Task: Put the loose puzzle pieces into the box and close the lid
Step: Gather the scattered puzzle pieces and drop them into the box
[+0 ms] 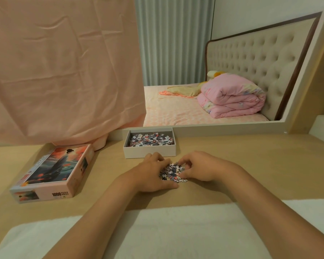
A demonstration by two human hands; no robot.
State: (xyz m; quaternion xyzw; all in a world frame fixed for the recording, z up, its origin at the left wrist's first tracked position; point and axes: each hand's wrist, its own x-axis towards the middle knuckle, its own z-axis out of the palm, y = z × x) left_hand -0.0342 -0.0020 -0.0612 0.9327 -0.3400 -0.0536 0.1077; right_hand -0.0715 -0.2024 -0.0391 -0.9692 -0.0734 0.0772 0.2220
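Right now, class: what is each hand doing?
Left hand: curled round the loose puzzle pieces.
Right hand: curled round the same pile.

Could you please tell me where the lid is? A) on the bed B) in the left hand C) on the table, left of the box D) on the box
C: the lid lies on the table left of the open box; left hand and right hand cup the loose pieces.

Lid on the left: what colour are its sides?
Pink sides on the lid, with black print; seen best in the head view.
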